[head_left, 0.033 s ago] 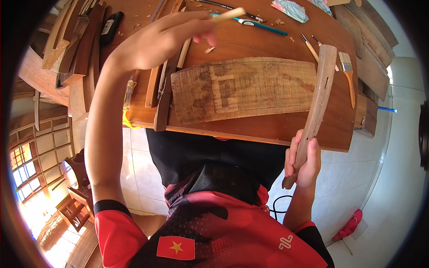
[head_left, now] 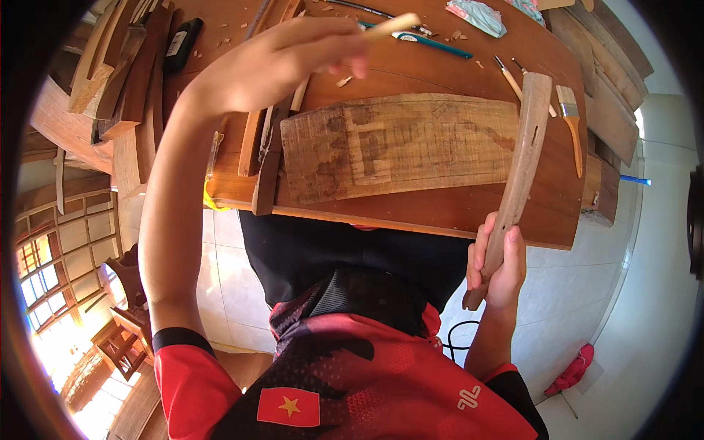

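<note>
My left hand [head_left: 293, 62] is raised over the far left part of the table, closed on a thin tool. Only its pale wooden handle [head_left: 392, 27] sticks out past the fingers; its other end is hidden. In my right hand [head_left: 499, 264] is a long, slightly curved wooden strip [head_left: 524, 154], gripped near its lower end. A narrow slot and a small hole show in the strip, which reaches over the table's right front edge. A wide, curved-edged board [head_left: 433, 147] with dark markings lies flat between my hands.
The brown table [head_left: 411, 73] carries a teal toothbrush-like tool [head_left: 440, 48], a slim pale-handled tool [head_left: 508, 77], a flat paintbrush [head_left: 569, 121], a crumpled cloth [head_left: 477, 18] and wood chips. Wooden bars [head_left: 268, 158] lie left of the board. Planks [head_left: 121, 66] are stacked at the far left.
My left hand has shifted slightly to the right, carrying the pale-handled tool along. My right hand and the curved strip stay in place.
</note>
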Demonstrator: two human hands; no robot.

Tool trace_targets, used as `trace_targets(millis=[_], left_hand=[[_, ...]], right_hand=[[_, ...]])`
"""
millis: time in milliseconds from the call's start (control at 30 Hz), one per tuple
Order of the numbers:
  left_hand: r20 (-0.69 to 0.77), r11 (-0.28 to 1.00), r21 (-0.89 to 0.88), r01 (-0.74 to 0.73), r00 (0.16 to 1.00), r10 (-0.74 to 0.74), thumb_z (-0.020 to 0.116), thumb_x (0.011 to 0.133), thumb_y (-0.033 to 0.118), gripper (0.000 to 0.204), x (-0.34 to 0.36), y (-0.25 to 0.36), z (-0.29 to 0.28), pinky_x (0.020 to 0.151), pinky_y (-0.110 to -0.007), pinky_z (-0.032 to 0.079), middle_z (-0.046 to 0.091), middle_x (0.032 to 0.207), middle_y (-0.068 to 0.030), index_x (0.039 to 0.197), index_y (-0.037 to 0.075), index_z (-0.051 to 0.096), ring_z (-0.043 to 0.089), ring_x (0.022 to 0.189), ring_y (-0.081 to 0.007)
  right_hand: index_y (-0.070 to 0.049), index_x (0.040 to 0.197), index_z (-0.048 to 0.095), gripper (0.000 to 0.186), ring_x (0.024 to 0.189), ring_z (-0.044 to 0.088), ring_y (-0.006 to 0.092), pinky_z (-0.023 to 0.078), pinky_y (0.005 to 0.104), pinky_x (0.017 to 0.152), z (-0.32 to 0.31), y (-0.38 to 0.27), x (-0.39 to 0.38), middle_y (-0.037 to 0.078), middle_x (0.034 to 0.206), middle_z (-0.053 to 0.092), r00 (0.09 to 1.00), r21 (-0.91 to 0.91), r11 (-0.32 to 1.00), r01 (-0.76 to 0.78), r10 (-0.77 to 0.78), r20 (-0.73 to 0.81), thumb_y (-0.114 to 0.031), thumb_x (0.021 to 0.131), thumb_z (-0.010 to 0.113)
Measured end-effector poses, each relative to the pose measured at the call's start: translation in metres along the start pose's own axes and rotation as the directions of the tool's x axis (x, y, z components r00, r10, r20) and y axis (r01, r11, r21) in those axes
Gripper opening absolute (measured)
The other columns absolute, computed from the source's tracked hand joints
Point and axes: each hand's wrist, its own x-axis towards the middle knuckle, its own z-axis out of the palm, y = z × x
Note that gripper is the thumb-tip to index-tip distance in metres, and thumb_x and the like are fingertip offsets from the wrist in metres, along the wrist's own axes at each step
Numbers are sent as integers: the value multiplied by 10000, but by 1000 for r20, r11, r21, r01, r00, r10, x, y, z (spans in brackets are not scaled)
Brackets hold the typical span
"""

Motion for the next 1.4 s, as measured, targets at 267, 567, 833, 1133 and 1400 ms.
trace_targets(millis=[267, 567, 833, 1133, 1400], left_hand=[[124, 962, -263, 77, 991, -45, 789, 913, 237, 259, 34, 22, 37, 749, -279, 518, 739, 864, -34, 1048, 16, 783, 665, 824, -108], [154, 934, -352, 56, 988, -1, 839, 849, 187, 301, 39, 12, 49, 729, -282, 549, 756, 967, -61, 1104, 35, 785, 694, 839, -126], [130, 972, -236, 24, 991, 7, 870, 816, 193, 250, 42, 20, 50, 653, -251, 519, 734, 859, -42, 971, 14, 790, 670, 727, -97], [125, 957, -286, 56, 992, -20, 878, 806, 175, 258, 44, 13, 57, 673, -259, 525, 755, 868, -54, 968, -5, 789, 673, 735, -97], [46, 923, -378, -69, 995, 93, 874, 803, 171, 260, 39, 5, 67, 720, -281, 524, 768, 882, -64, 977, -5, 794, 679, 806, -120]], right_hand=[[-18, 1056, 495, 462, 376, 431, 118, 359, 247, 354, -2, 2, -2, 62, 595, 477, 1000, -16, 1000, -22, 22, 14, -459, 1087, 363], [-23, 1070, 514, 443, 382, 437, 104, 349, 232, 365, -2, 4, -4, 55, 591, 500, 998, -78, 996, -44, 47, 40, -444, 1086, 375], [-26, 1071, 516, 443, 385, 431, 102, 353, 231, 373, -2, -1, -5, 53, 591, 500, 998, -100, 994, -48, 50, 24, -448, 1081, 381], [-31, 1083, 514, 432, 394, 430, 102, 351, 234, 377, 0, -8, -11, 55, 599, 496, 998, -72, 997, -37, 40, 49, -441, 1085, 376], [-9, 1074, 492, 427, 398, 432, 110, 360, 240, 387, 22, 12, -27, 68, 612, 498, 998, 136, 991, -7, 15, -53, -417, 1091, 370]])
